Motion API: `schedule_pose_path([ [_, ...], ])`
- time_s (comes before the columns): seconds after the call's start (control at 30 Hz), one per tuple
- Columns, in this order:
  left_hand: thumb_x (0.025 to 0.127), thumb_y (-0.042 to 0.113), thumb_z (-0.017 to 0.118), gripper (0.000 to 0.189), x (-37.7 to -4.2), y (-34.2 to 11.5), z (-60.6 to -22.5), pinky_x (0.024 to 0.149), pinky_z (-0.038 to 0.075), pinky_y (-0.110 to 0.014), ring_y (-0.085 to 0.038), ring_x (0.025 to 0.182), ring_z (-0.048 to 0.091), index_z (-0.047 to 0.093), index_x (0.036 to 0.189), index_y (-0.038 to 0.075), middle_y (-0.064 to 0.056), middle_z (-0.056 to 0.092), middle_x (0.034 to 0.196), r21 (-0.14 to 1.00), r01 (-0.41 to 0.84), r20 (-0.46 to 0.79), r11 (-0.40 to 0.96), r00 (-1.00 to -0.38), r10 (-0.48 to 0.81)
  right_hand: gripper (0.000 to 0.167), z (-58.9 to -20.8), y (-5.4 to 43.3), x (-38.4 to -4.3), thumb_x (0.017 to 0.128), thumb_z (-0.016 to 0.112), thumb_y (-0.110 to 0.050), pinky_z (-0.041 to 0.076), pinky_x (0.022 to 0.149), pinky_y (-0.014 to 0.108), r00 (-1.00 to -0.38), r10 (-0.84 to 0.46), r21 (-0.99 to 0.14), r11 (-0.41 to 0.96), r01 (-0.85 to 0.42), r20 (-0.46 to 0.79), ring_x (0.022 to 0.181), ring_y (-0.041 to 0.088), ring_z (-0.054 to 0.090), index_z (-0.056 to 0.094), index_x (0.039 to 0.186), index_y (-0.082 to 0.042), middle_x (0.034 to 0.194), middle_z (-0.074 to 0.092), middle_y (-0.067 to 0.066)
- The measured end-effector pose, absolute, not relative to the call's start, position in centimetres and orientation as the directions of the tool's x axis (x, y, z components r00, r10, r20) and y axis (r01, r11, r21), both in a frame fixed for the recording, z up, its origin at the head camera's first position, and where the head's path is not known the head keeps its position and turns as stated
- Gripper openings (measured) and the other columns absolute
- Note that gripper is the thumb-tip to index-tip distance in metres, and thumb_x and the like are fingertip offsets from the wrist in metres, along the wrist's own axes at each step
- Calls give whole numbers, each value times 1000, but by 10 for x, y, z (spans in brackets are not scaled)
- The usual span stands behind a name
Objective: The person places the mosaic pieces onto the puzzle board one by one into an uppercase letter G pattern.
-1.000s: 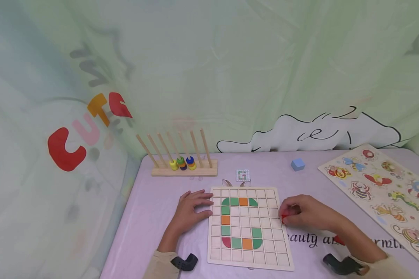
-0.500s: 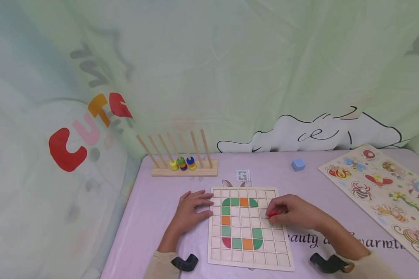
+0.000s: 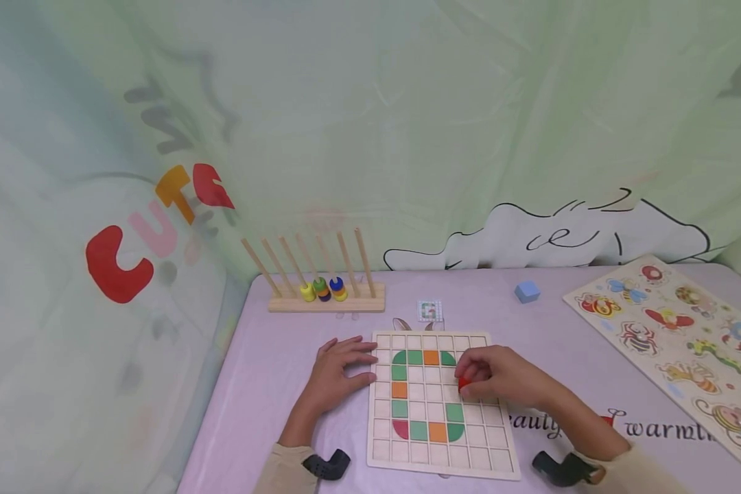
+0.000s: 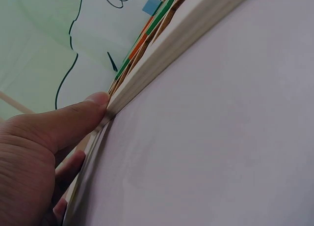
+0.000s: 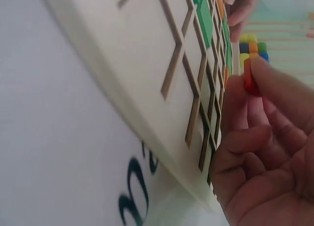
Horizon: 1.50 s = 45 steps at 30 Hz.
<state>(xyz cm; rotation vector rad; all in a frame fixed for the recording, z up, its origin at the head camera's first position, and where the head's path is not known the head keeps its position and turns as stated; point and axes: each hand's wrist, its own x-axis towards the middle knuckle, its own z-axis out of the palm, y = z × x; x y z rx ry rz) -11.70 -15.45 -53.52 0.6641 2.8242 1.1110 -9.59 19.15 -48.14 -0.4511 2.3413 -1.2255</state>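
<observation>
A wooden grid board (image 3: 488, 456) lies on the table, with green, orange and red tiles set in its squares in a partly closed ring. My right hand (image 3: 506, 376) is over the board's right part, pinching a small red tile (image 3: 463, 384) between thumb and fingertips. In the right wrist view that red tile (image 5: 250, 78) sits just off the grid. My left hand (image 3: 339, 374) rests at the board's left edge, fingers spread. Its thumb (image 4: 93, 105) touches the board's side in the left wrist view.
Behind the board lies a small pattern card (image 3: 430, 311). A wooden peg rack (image 3: 272, 305) with coloured rings stands at the back left. At the back right are a blue block (image 3: 527, 291) and an insect puzzle board (image 3: 673, 322).
My right hand has carried the red tile leftward, from beside the board's right edge to above the squares near the ring's right side. The left hand has stayed in place.
</observation>
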Motion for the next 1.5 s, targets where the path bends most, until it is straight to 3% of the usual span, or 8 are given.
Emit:
schedule_pose_path([
  [0.23, 87, 31, 82, 29, -117, -155, -535, 125, 19, -57, -19, 144, 49, 78, 114, 24, 10, 67, 137, 659, 381, 126, 648, -906, 404, 19, -487, 184, -96, 84, 85, -25, 55, 69, 21, -861, -465, -811, 574, -114, -208, 77, 12, 62, 74, 98, -18, 87, 69, -7],
  [0.57, 87, 31, 82, 28, -118, -155, -535, 125, 19, -57, -20, 144, 49, 78, 114, 23, 9, 68, 137, 662, 385, 132, 643, -904, 406, 9, -485, 175, -93, 87, 79, -13, 53, 67, 21, -867, -456, -794, 594, -131, -199, 74, 10, 61, 74, 94, -18, 81, 70, -7],
  [1.5, 86, 33, 82, 29, -118, -155, -538, 125, 19, -56, -18, 143, 49, 78, 113, 24, 11, 67, 136, 656, 389, 134, 647, -903, 408, 14, -491, 161, -90, 82, 84, -15, 47, 61, 22, -906, -354, -726, 683, -80, -233, 69, 12, 57, 71, 79, -20, 67, 64, -9],
])
